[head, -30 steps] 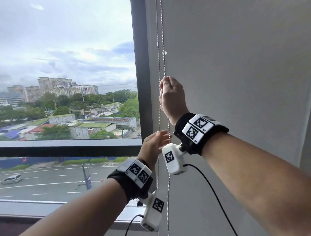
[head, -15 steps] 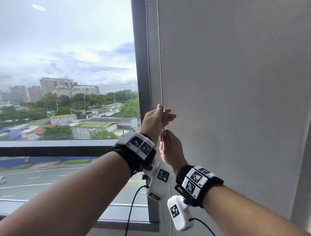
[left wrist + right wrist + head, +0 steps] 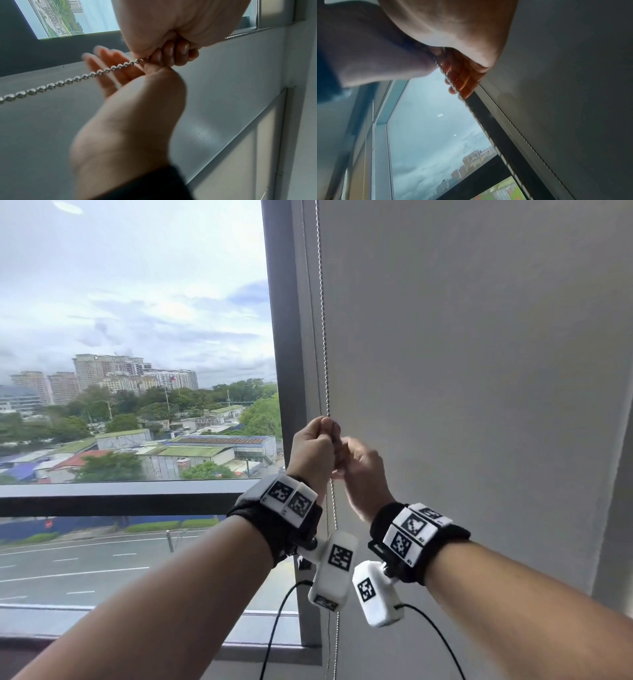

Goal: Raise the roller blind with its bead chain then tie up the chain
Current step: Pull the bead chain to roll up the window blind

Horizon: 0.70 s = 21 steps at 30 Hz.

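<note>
The metal bead chain [image 3: 323,337] hangs down the left edge of a plain grey surface [image 3: 479,371], beside the window post. Its two strands run close together. My right hand [image 3: 359,467] grips the near strand, and the left wrist view shows its fingers [image 3: 171,54] curled with the chain [image 3: 68,81] running into the fist. My left hand [image 3: 313,446] is pressed against it, slightly higher. The left fingers [image 3: 106,69] look straight and blurred behind the chain, with the thumb just under it. In the right wrist view the chain [image 3: 452,83] passes both hands, blurred.
A dark vertical window post [image 3: 281,337] stands just left of the chain. A dark horizontal frame bar [image 3: 120,496] crosses the glass, and the sill [image 3: 102,621] lies below. Black camera cables [image 3: 274,628] dangle under my wrists. The slack chain [image 3: 334,645] hangs on down.
My right hand has pulled the chain down from high up to chest level. My left hand rose from below it to meet it at the chain.
</note>
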Available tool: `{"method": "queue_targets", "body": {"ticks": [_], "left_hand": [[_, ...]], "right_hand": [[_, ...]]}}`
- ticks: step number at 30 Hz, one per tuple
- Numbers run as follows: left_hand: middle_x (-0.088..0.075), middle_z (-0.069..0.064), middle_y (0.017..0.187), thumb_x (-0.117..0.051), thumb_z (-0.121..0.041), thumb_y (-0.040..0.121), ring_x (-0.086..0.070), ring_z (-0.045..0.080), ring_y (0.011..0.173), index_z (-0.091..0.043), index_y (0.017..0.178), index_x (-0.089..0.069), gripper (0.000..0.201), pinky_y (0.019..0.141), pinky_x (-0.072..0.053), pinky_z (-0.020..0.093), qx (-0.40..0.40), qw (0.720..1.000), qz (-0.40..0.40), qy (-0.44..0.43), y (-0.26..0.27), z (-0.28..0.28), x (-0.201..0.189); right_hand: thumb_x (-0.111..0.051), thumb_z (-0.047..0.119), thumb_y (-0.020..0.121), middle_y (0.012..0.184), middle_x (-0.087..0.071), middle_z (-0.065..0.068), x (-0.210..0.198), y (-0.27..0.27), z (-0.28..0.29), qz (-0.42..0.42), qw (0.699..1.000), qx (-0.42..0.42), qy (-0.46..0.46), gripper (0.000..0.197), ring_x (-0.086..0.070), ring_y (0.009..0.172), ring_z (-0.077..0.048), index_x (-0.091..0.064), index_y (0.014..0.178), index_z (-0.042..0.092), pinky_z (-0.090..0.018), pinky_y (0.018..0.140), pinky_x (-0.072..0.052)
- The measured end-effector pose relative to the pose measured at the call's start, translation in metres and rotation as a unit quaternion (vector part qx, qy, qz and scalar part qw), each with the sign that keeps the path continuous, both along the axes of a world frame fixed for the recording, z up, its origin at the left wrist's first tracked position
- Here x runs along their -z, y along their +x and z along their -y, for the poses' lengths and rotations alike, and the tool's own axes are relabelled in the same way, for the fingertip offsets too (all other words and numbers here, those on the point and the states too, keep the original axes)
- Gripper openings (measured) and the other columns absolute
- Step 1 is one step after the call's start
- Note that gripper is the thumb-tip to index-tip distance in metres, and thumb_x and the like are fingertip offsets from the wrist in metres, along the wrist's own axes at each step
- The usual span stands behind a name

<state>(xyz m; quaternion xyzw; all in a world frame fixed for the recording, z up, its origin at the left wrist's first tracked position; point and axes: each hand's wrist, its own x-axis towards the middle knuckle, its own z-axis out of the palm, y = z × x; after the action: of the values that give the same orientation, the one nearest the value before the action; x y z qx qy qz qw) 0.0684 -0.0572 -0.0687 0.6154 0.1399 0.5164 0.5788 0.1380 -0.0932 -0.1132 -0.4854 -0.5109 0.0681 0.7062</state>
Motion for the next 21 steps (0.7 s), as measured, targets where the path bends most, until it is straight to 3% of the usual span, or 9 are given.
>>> {"method": "queue_targets", "body": {"ticks": [3,7,11,16,19,21], "left_hand": [[-0.036,-0.006,0.042,-0.029,0.000,0.092,-0.028,0.007,0.033,-0.016,0.057,-0.042,0.041,0.035,-0.023,0.016,-0.008,1.000,-0.018,0.005,-0.005,-0.003,0.023],[-0.035,-0.009,0.038,-0.030,-0.004,0.094,-0.027,0.007,0.034,-0.016,0.057,-0.042,0.041,0.038,-0.022,0.017,-0.013,0.998,-0.065,-0.016,-0.010,-0.001,0.063],[-0.037,0.007,0.057,-0.036,-0.005,0.094,-0.030,0.012,0.045,0.002,0.077,-0.055,0.027,0.044,-0.024,0.022,-0.020,0.995,-0.093,-0.038,-0.009,0.003,0.097],[-0.033,-0.001,0.050,-0.034,0.000,0.091,-0.025,0.007,0.038,-0.009,0.069,-0.053,0.031,0.041,-0.022,0.020,-0.016,0.994,-0.105,-0.038,-0.014,0.006,0.107],[-0.035,-0.002,0.049,-0.036,0.000,0.091,-0.027,0.008,0.040,-0.009,0.066,-0.053,0.032,0.042,-0.024,0.019,-0.019,0.992,-0.117,-0.043,-0.014,0.004,0.111],[-0.043,0.005,0.056,-0.040,-0.002,0.091,-0.035,0.013,0.051,-0.003,0.072,-0.060,0.028,0.050,-0.030,0.024,-0.009,0.991,-0.124,-0.048,-0.012,-0.001,0.116]], "right_hand": [[-0.039,0.019,0.075,0.071,-0.065,-0.003,-0.037,0.004,0.000,0.016,0.999,0.027,0.018,0.032,-0.061,0.068,-0.019,-0.067,0.088,0.014,-0.040,0.064,-0.054],[-0.038,0.027,0.084,0.072,-0.067,-0.007,-0.089,-0.006,0.000,0.038,0.999,-0.005,0.031,0.032,-0.066,0.071,-0.023,-0.064,0.098,0.013,-0.042,0.063,-0.057],[-0.037,0.025,0.098,0.069,-0.065,-0.005,-0.119,-0.012,-0.007,0.044,0.999,-0.012,0.029,0.027,-0.065,0.069,-0.022,-0.060,0.102,0.011,-0.039,0.061,-0.057],[-0.037,0.020,0.103,0.062,-0.063,-0.005,-0.126,-0.015,-0.010,0.038,0.999,0.006,0.020,0.030,-0.061,0.056,-0.020,-0.060,0.086,0.010,-0.031,0.052,-0.052],[-0.039,0.019,0.103,0.058,-0.063,-0.003,-0.117,-0.013,-0.011,0.060,0.997,0.038,0.034,0.033,-0.057,0.049,-0.017,-0.056,0.076,0.014,-0.027,0.048,-0.047],[-0.040,0.019,0.102,0.058,-0.061,-0.004,-0.111,-0.011,-0.013,0.077,0.993,0.066,0.054,0.033,-0.055,0.050,-0.018,-0.054,0.072,0.016,-0.028,0.051,-0.045]]}}
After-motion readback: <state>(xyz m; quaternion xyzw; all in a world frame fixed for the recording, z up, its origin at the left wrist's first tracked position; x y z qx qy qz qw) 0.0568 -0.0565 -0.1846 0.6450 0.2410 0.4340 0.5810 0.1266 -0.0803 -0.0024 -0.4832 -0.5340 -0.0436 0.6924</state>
